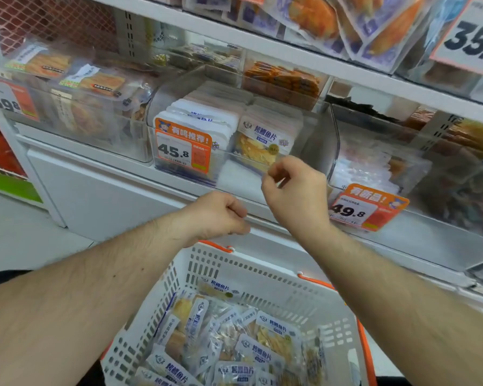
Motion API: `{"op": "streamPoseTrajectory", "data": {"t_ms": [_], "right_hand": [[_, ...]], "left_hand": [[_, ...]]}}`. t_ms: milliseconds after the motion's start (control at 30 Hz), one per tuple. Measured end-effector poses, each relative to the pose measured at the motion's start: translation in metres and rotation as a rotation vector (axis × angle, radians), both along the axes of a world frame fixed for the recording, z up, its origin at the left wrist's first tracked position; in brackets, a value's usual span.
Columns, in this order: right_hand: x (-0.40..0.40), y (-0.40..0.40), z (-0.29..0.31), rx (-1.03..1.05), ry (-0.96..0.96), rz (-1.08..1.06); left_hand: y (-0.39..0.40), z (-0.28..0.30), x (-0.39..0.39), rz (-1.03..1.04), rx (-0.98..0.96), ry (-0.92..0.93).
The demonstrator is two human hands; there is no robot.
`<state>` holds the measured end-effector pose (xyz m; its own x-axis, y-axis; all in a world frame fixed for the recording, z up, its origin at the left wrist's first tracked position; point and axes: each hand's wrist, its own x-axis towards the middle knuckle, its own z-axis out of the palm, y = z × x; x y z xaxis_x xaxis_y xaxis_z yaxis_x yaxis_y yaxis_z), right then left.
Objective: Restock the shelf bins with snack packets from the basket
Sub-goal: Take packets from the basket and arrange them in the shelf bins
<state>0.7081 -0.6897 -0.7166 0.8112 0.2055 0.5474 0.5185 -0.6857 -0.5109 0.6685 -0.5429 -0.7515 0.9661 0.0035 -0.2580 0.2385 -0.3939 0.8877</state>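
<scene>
A white plastic basket (207,263) with orange handles sits low in front of me and holds several blue-and-white snack packets (262,349) in a loose heap. On the shelf above stands a clear bin (315,140) with a 45.8 price tag (179,149); rows of the same packets (265,135) stand upright in it. My right hand (293,190) is at the bin's front lip, fingers curled, thumb and forefinger close together with nothing visible between them. My left hand (218,215) hovers above the basket's far rim as a loose fist and holds nothing.
Neighbouring clear bins hold other dried snacks: one at the left with a 59.8 tag (6,103), one at the right with a 49.8 tag (360,210). The white shelf ledge (123,174) juts out below the bins. An upper shelf with hanging packets (346,26) is overhead.
</scene>
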Motion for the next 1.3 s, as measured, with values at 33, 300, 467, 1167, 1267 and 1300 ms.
{"op": "streamPoseTrajectory", "data": {"t_ms": [33,300,467,1167,1267,1300], "right_hand": [[-0.005,-0.002,-0.01,0.022,0.064,0.002],[-0.033,-0.016,-0.146,-0.117,0.628,0.017],[-0.057,-0.014,-0.226,-0.407,0.959,0.123],[-0.103,0.014,-0.287,-0.712,1.204,0.442],[-0.078,0.005,-0.248,-0.626,1.155,0.445],[-0.068,0.0,-0.235,-0.596,1.13,0.436]], "left_hand": [[-0.001,-0.002,-0.003,-0.028,0.046,0.015],[-0.002,-0.028,-0.023,-0.481,0.653,0.162],[-0.005,-0.038,-0.025,-0.655,0.744,0.266],[-0.012,-0.041,-0.004,-0.682,0.745,0.277],[-0.007,-0.037,-0.003,-0.635,0.731,0.263],[-0.006,-0.036,-0.003,-0.617,0.725,0.259]]}}
